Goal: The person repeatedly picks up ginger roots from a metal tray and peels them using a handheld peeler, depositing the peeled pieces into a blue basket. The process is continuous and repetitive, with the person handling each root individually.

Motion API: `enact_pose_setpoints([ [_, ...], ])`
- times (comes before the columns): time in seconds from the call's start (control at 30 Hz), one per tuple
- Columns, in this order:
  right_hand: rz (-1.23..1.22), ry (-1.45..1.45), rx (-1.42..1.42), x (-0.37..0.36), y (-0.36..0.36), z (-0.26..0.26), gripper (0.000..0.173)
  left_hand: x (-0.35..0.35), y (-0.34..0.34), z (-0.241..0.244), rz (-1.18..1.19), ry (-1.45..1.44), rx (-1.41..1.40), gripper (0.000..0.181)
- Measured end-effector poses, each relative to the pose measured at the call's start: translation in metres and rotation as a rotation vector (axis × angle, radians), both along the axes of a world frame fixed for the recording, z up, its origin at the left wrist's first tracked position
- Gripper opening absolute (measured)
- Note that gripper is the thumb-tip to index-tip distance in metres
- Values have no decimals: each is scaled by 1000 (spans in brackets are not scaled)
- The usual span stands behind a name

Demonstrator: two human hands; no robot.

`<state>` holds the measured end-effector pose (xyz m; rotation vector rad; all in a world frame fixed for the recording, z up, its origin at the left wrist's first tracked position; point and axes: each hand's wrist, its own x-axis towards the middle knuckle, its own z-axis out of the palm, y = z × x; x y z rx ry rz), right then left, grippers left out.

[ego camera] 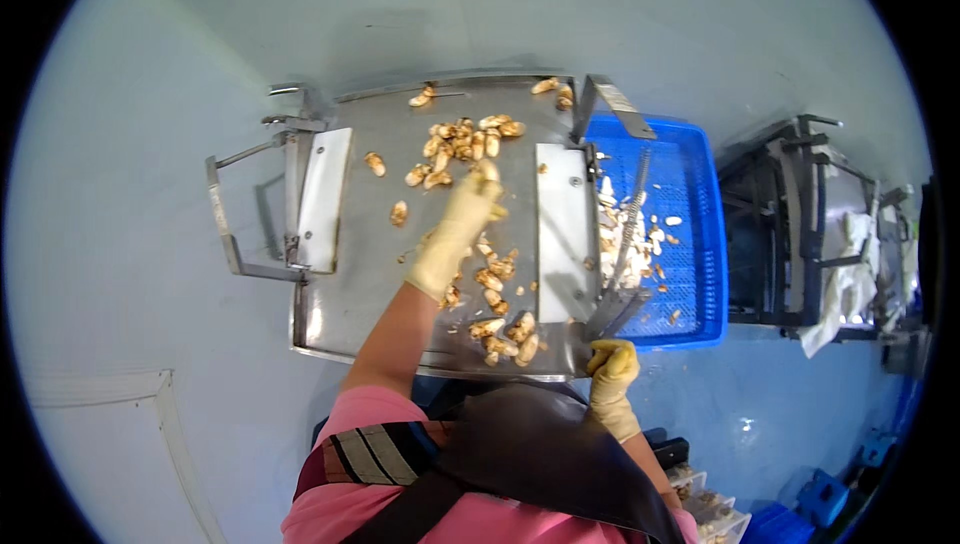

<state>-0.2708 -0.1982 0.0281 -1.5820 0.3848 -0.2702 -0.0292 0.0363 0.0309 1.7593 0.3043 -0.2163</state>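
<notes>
My left hand, in a cream rubber glove, reaches over the steel tray table. Its fingers close around one pale mushroom. Just beyond it lies a cluster of brown-stained mushrooms; more loose mushrooms lie to the right of my wrist, partly covered by it. My right hand, in a yellowish glove, is curled into a fist at the near end of a hinged metal cutter arm. The grip itself is hidden by my fingers. A white board is bolted alongside that arm.
A blue plastic crate with white cut pieces stands right of the table. Another white board and metal lever frame sit at the left edge. Farther right are metal racks with a white cloth.
</notes>
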Motion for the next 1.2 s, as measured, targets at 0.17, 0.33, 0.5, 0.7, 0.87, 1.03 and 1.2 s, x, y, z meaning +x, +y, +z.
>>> enact_pose_setpoints([
  [0.17, 37, -23, 34, 2, 0, -3, 60, -8, -121, -23, -187, 255, -123, 39],
  [0.33, 29, 21, 51, -1, -2, 4, 58, -6, -135, -2, -366, 58, 537, 39],
  [0.5, 37, 3, 38, 1, 1, 6, 58, -12, -138, -21, -131, -190, 288, 26],
  [0.7, 26, -24, 31, 2, 3, 3, 55, -28, -140, -52, 9, -276, 245, 22],
  [0.87, -24, 79, 49, 20, 5, 59, 37, -34, -144, -35, -27, -246, 300, 23],
  [1.03, -102, 99, 2, 25, 12, 77, 30, -35, -150, -52, -19, -263, 196, 23],
  [1.2, -73, 107, 8, 28, 10, 75, 34, -38, -147, -34, -42, -194, 204, 21],
])
